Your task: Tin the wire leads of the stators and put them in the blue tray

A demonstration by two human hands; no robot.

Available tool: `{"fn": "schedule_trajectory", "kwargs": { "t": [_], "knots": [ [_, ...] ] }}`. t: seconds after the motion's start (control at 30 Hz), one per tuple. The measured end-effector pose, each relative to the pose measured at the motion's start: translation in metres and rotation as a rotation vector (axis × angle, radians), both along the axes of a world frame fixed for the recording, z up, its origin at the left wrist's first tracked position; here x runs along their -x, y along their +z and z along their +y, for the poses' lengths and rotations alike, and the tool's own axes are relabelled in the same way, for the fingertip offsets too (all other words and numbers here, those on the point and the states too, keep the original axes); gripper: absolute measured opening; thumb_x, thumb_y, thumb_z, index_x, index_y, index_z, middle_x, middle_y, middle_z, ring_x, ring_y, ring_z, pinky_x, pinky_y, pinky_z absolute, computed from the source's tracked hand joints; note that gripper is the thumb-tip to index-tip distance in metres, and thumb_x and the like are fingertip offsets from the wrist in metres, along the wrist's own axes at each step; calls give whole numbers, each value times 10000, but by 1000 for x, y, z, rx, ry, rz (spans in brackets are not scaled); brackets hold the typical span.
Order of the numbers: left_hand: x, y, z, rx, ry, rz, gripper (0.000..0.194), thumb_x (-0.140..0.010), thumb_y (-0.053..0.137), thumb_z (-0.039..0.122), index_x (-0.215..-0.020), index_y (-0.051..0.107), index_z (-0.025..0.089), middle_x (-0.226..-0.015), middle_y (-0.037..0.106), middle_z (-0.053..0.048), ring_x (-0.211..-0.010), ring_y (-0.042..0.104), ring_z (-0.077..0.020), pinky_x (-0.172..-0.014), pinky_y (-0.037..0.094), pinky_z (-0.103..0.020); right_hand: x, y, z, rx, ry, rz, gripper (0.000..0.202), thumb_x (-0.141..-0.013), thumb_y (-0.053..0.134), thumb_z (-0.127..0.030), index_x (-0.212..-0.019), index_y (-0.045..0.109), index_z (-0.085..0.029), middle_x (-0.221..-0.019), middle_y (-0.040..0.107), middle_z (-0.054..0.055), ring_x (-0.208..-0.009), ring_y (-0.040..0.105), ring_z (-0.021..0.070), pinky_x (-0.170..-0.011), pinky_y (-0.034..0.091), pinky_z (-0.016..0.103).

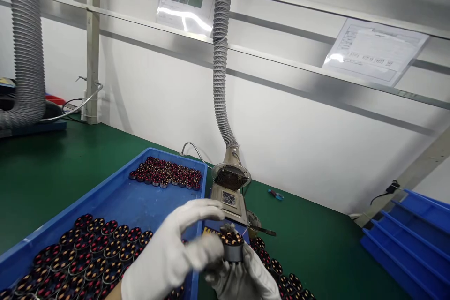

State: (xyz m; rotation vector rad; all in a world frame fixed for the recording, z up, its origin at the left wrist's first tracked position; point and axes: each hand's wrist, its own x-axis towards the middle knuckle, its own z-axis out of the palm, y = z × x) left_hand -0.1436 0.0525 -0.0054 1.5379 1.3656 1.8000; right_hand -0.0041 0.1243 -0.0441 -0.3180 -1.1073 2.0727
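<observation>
In the lower middle, my right hand [244,274], in a white glove, is closed around a motor stator [233,249]. The stator has a dark cylindrical side and copper-coloured windings facing up. My left hand [168,248], also gloved in white, is just to its left with fingers apart. Its lower fingers are smeared by motion close to the stator, and I see nothing held in them. Behind the hands is a small solder pot [230,199] with a square opening and a flat metal top.
A blue tray [116,201] at left bears many similar motor parts in two groups. More parts [276,267] lie on the green table [316,229] at right. An exhaust hose [221,56] hangs over the pot. Pliers [276,194] and stacked blue trays [411,239] are further right.
</observation>
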Motion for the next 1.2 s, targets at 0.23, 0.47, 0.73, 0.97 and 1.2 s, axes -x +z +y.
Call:
{"fn": "schedule_trajectory", "kwargs": {
  "t": [0.23, 0.47, 0.73, 0.97, 1.2],
  "knots": [
    [-7, -8, 9, -123, -188, 51, 444, -596, 766, 95, -986, 696, 295, -1073, 681, -8, -1014, 597, -171, -924, 434, -230, 5, 3, 0, -10, -16, 30, 161, -781, 642, -304, -908, 657, -207, -944, 699, 36, -858, 659, 174, -766, 541, 328],
    [-11, -2, 17, -6, -34, -489, 107, -616, 637, 234, -554, 696, 169, -613, 709, -57, -602, 650, -205, -576, 539, -268, 5, -1, 0, 1, -25, 10, 251, -681, 724, -312, -917, 675, -241, -926, 711, 43, -907, 658, 212, -803, 538, 386],
    [-11, 7, 7, -48, -199, -223, 145, -611, 617, 132, -664, 737, 193, -779, 728, -43, -752, 658, -195, -714, 535, -263, 7, -1, 6, 36, 3, -39, 234, -658, 748, -283, -877, 688, -226, -843, 717, 38, -831, 672, 202, -758, 550, 338],
    [-1, 5, 3, -32, 188, -287, 100, -668, 618, 177, -677, 718, 178, -863, 728, -68, -815, 661, -214, -755, 542, -294, -4, -4, 3, 106, 71, -16, 291, -717, 700, -344, -980, 675, -220, -890, 723, 89, -724, 686, 207, -668, 565, 386],
    [-8, 1, 1, -20, -108, 152, 465, -581, 719, 61, -996, 691, 268, -1113, 664, -43, -1036, 584, -218, -925, 445, -333, -5, -15, 13, 16, -76, -57, 140, -709, 698, -358, -821, 712, -274, -856, 730, 30, -911, 660, 233, -799, 543, 406]
  ]
}}
